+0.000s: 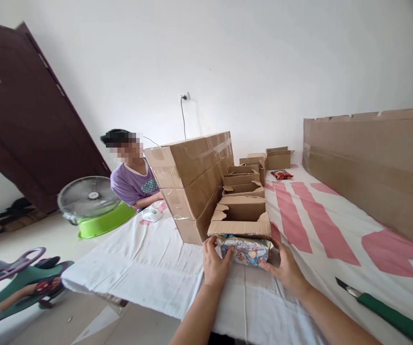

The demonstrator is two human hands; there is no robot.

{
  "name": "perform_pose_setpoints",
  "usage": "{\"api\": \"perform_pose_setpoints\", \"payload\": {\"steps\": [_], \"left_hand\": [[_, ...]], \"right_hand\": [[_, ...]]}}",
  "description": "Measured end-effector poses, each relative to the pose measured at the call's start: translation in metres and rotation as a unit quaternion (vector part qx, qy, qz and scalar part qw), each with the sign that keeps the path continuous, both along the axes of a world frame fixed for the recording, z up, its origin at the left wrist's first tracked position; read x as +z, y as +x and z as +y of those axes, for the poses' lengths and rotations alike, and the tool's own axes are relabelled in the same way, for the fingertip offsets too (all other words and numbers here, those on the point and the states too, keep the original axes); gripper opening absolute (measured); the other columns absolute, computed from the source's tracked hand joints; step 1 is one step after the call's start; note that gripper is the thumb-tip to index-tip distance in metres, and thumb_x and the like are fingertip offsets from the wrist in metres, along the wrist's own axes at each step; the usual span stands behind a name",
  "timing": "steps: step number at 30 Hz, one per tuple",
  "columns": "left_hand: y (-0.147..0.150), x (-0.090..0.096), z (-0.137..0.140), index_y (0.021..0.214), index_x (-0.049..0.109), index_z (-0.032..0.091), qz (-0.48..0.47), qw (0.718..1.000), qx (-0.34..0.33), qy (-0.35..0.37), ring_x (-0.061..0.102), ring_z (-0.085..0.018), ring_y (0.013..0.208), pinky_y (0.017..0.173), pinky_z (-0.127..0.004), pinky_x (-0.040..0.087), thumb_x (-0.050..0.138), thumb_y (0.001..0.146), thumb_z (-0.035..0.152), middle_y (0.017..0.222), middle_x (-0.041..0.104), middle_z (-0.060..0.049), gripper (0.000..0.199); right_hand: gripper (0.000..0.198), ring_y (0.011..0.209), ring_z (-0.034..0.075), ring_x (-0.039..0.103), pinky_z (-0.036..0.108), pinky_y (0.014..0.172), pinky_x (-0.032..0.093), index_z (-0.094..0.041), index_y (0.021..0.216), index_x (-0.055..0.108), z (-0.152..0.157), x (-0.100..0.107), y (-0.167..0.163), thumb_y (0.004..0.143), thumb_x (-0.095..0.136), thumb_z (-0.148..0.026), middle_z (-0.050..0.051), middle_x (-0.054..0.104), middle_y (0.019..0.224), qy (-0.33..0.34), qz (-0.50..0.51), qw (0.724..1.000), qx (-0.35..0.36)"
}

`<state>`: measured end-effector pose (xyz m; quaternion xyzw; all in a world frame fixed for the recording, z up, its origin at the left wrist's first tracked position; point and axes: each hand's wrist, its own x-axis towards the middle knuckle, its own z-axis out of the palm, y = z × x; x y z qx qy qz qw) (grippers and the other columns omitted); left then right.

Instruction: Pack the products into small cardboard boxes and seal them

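A colourful printed snack packet is held between my two hands, right in front of the nearest open cardboard box. My left hand grips its left end, thumb on the near face. At the other end, my right hand has its thumb and fingers around the packet's right edge. Behind the nearest box, several more open boxes run back in a row with their flaps up. Beside the far ones lies a red packet. The inside of the nearest box shows only bare cardboard.
A taped stack of closed cartons rises left of the row. A green-handled utility knife, blade out, lies at right. A long cardboard panel borders the table's right side. Beyond the stack sits a person in purple near a fan.
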<state>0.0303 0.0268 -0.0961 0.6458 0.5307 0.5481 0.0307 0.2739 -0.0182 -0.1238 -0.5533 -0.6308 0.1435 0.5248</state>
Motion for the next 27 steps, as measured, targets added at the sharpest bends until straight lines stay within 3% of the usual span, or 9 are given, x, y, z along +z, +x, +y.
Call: {"api": "perform_pose_setpoints", "payload": {"steps": [7, 13, 18, 23, 27], "left_hand": [[-0.002, 0.002, -0.004, 0.112, 0.048, 0.017, 0.051, 0.996, 0.036, 0.058, 0.055, -0.023, 0.085, 0.079, -0.043, 0.049, 0.062, 0.082, 0.036, 0.099, 0.052, -0.008, 0.039], [0.005, 0.008, -0.013, 0.086, 0.055, 0.021, 0.128, 0.987, -0.005, 0.097, 0.057, -0.023, 0.087, 0.078, -0.038, 0.049, 0.053, 0.085, 0.020, 0.090, 0.056, -0.007, 0.002], [0.008, 0.010, -0.017, 0.090, 0.056, 0.020, 0.173, 0.981, -0.004, 0.090, 0.058, -0.023, 0.082, 0.074, -0.037, 0.049, 0.051, 0.086, 0.017, 0.087, 0.058, -0.007, 0.007], [0.013, 0.006, -0.018, 0.107, 0.055, 0.017, 0.228, 0.971, -0.028, 0.069, 0.060, -0.020, 0.068, 0.063, -0.031, 0.050, 0.055, 0.087, 0.026, 0.072, 0.059, -0.002, 0.022], [0.018, 0.005, -0.020, 0.122, 0.050, 0.015, 0.252, 0.965, -0.037, 0.062, 0.063, -0.025, 0.083, 0.074, -0.038, 0.053, 0.059, 0.085, 0.032, 0.091, 0.064, -0.009, 0.042]], "right_hand": [[0.082, 0.121, 0.035, 0.053, 0.052, 0.101, 0.044, -0.018, 0.137, 0.043, -0.002, 0.001, -0.003, 0.071, 0.070, -0.056, 0.017, 0.055, 0.132, -0.029, 0.018, 0.999, 0.039], [0.074, 0.114, 0.033, 0.058, 0.049, 0.094, 0.049, -0.018, 0.135, 0.044, -0.007, 0.010, -0.005, 0.074, 0.068, -0.050, 0.016, 0.058, 0.129, -0.038, 0.035, 0.995, 0.087], [0.060, 0.091, 0.027, 0.063, 0.044, 0.080, 0.053, -0.017, 0.123, 0.052, -0.010, 0.016, -0.009, 0.073, 0.068, -0.046, 0.014, 0.063, 0.112, -0.030, 0.033, 0.998, 0.034], [0.046, 0.064, 0.019, 0.061, 0.035, 0.063, 0.053, -0.017, 0.113, 0.054, -0.014, 0.021, -0.014, 0.073, 0.062, -0.040, 0.007, 0.066, 0.089, -0.099, 0.038, 0.993, 0.049], [0.040, 0.065, 0.019, 0.063, 0.034, 0.062, 0.053, -0.020, 0.107, 0.052, -0.018, 0.027, -0.016, 0.074, 0.061, -0.040, 0.006, 0.067, 0.090, -0.117, 0.051, 0.990, 0.058]]}}
